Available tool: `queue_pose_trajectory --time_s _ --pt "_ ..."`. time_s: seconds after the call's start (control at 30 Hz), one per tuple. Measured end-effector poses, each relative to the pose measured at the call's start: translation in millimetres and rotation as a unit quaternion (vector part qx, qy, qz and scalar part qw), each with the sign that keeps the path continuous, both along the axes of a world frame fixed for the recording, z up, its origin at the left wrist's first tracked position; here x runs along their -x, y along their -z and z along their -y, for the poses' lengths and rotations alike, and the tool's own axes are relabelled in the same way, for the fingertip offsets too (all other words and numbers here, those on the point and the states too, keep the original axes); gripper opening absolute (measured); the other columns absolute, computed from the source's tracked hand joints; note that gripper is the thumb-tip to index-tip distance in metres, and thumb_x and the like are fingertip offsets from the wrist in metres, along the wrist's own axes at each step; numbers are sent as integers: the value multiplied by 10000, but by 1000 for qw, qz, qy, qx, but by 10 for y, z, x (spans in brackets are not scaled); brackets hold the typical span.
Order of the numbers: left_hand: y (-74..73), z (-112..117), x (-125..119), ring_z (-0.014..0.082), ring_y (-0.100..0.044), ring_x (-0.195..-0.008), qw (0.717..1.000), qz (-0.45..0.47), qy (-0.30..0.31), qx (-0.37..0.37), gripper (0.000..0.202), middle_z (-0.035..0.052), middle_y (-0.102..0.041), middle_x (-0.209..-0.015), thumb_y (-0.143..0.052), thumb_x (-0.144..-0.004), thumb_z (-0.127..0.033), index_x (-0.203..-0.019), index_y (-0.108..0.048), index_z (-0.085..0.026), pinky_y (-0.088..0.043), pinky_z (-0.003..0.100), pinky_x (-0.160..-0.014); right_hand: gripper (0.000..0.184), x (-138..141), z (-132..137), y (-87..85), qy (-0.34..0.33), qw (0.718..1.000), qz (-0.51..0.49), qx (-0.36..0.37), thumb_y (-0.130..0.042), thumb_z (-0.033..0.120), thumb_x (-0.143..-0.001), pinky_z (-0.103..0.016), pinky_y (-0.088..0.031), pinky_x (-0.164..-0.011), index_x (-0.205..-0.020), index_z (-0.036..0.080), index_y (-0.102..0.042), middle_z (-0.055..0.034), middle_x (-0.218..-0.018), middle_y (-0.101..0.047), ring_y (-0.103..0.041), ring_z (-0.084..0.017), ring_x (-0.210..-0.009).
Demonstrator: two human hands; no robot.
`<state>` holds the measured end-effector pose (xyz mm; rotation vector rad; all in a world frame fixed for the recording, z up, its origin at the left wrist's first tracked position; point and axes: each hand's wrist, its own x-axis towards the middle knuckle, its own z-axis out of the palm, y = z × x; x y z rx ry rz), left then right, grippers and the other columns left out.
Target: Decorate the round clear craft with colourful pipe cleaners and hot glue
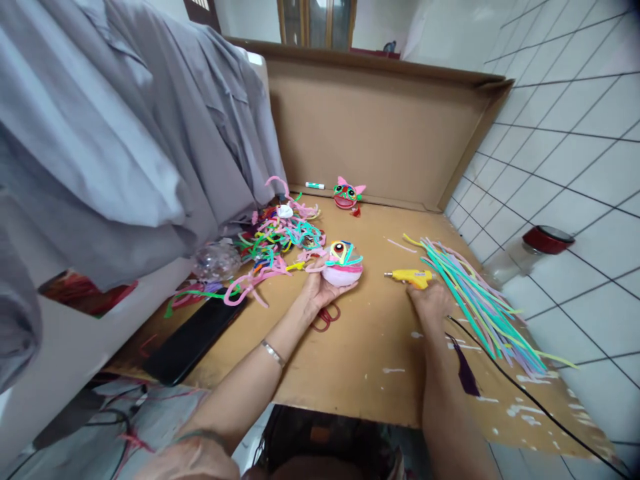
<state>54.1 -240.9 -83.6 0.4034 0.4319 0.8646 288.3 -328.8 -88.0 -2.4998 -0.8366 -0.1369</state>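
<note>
Cupped in my left hand [320, 293] is a round craft animal head [345, 272], its base pale pink, with a big eye and turquoise, yellow and pink pipe cleaners on top. My right hand [431, 300] grips a yellow hot glue gun [413, 277] by its handle; the nozzle points left toward the head, with a gap between them. Red-handled scissors [327, 320] lie under my left wrist, partly hidden. Behind the left hand spreads a tangled heap of colourful pipe cleaner pieces [285, 237].
A bundle of long pipe cleaners [475, 300] lies right, beside a red-lidded jar [520, 257]. A similar craft head [347, 193] and a glue stick [315, 185] are by the cardboard wall [370, 127]. A black phone-like slab [195, 340], purple tassel [466, 370] and black cord [520, 390] lie nearer.
</note>
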Motion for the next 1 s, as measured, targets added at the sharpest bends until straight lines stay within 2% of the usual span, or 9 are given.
queue_pose_trajectory --time_s 0.1,0.2,0.3,0.4,0.47,0.8,1.0 --pt "-22 9 -11 284 -666 -1017 1000 8 -6 16 531 103 -648 -1258 -635 -793 -358 -1304 -516 -272 -529 558 -879 424 193 -29 -91 -51 991 25 -121 -597 400 -739 -425 -481 -802 -1034 99 -647 -188 -959 -663 -624 -327 -914" --pt "-25 6 -18 294 -661 -1037 999 13 -12 27 515 107 -647 -1257 -639 -796 -356 -1291 -530 -266 -526 571 -884 360 459 -28 -123 -117 956 93 -252 -596 396 -754 -396 -488 -817 -993 128 -603 -163 -957 -625 -602 -291 -930" --pt "-2 -4 -27 292 -670 -1008 999 8 -3 36 502 119 -649 -1244 -648 -796 -365 -1272 -548 -241 -534 563 -869 285 655 0 -122 -173 919 154 -320 -598 391 -791 -382 -493 -798 -976 176 -564 -124 -924 -597 -598 -260 -902" --pt "9 0 -38 292 -681 -978 999 -5 8 45 488 120 -663 -1213 -658 -795 -361 -1255 -560 -230 -543 559 -851 240 721 23 -121 -191 888 204 -366 -622 362 -806 -366 -492 -764 -960 196 -541 -84 -872 -576 -594 -234 -851" --pt "2 13 -46 296 -682 -981 999 -9 11 51 482 118 -671 -1194 -663 -794 -361 -1247 -565 -229 -543 562 -853 227 720 30 -123 -195 877 222 -378 -639 338 -808 -351 -492 -740 -958 208 -529 -66 -853 -568 -590 -220 -835" --pt "-48 60 -61 318 -655 -1065 999 -15 17 46 489 140 -661 -1214 -670 -790 -385 -1236 -566 -213 -526 582 -882 230 749 56 -132 -232 875 221 -364 -628 328 -833 -349 -498 -733 -994 218 -505 -67 -901 -557 -578 -218 -860" --pt "-45 67 -65 296 -672 -1009 999 -16 20 42 472 129 -677 -1176 -675 -793 -374 -1227 -579 -213 -537 559 -871 210 778 64 -148 -229 872 246 -356 -622 309 -844 -326 -499 -719 -994 217 -508 -67 -890 -561 -588 -214 -854"
